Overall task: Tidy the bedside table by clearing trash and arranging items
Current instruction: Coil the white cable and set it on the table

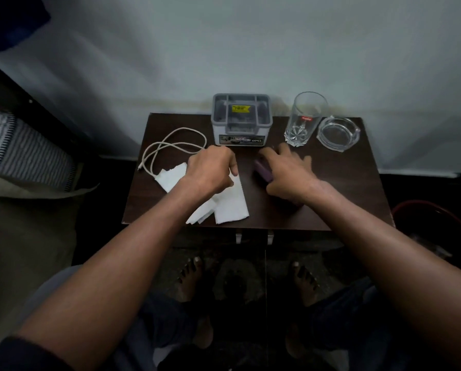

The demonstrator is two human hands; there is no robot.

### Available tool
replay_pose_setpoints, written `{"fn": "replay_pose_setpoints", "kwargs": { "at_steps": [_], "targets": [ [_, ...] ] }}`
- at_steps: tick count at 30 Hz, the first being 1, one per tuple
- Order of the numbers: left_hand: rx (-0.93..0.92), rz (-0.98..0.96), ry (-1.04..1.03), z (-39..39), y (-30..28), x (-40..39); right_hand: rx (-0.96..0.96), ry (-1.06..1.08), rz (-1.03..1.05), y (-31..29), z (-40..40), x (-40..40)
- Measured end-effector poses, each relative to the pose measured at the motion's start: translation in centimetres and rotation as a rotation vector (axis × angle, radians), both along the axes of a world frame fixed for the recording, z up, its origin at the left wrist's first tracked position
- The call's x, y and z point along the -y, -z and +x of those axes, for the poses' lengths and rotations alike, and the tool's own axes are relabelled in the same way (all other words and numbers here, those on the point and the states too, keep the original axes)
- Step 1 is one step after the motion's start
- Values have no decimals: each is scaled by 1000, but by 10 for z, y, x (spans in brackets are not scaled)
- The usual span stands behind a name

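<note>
At the far left, a bed (23,145) with a striped cover stands beside the dark wooden tabletop (331,188). On the left part of the tabletop lies a white cable (170,141), looped loosely, one end near the left edge. Just beside it, toward the front, are white paper tissues (229,207), unfolded and overlapping, reaching almost to the front edge.

The left hand (210,171) hovers over or rests on the tissues, its fingers (233,167) curled downward; whether they actually pinch the paper cannot be told, since the fingertips are hidden under the hand.

Behind the hands, at the back middle against the wall, sits a grey organizer box (241,120) with compartments and a yellow label inside.

The right hand (288,174) lies over a purple object (262,171) in the middle of the tabletop, its fingers (282,152) spread and lying across the object, the thumb at its near side; the view is blurred, so a firm hold cannot be confirmed.

To the right, at the back, a clear drinking glass (305,119) stands upright, and just beside it a glass ashtray (338,133). Past the right edge, on the floor, is the red rim of a bin (432,210).
</note>
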State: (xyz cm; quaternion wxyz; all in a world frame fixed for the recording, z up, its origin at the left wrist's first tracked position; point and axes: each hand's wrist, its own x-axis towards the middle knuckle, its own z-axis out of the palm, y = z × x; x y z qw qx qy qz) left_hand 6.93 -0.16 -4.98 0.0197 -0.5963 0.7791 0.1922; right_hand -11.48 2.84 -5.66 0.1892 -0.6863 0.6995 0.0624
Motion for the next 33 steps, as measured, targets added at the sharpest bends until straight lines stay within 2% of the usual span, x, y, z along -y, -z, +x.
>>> {"fn": "replay_pose_setpoints", "kwargs": {
  "at_steps": [3,6,9,13,16,20,26,31,33],
  "targets": [
    [22,66,-31,21,-1,-3,-167,43,-10,-1,7,0],
    [41,88,-52,36,-4,-7,-221,17,-102,-4,21,2],
    [57,97,-90,52,-8,-4,-86,-131,-278,-3,45,6],
    [87,39,-170,76,-6,3,183,-120,-118,8,75,8],
    [107,-48,-199,88,2,6,175,-147,-60,17,85,8],
    [146,-37,-216,95,14,4,88,-157,-25,19,90,9],
    [59,-50,-234,101,23,1,61,-155,-12,16,97,12],
    [-85,63,-160,102,16,4,221,-112,-222,17,104,23],
    [-107,88,-133,103,11,5,267,-164,-224,18,105,27]
  ]
}}
